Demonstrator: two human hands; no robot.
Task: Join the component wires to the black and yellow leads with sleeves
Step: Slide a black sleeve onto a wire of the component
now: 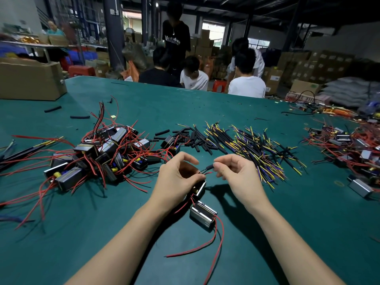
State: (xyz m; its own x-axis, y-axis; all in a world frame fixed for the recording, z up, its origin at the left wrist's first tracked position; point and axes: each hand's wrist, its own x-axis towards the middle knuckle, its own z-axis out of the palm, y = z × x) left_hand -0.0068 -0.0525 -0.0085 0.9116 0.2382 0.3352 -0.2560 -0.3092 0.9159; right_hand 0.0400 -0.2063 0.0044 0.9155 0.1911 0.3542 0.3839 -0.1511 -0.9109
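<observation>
Sleeve [209, 167] between curled right-hand fingers [218, 166]

Components [107, 153] left of leads [257, 149]

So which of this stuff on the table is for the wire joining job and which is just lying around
In use:
left hand pinching red component wire
right hand pinching black sleeve
black and yellow leads
spare sleeves
component pile

Lying about:
cardboard box
far-right wire heap
</observation>
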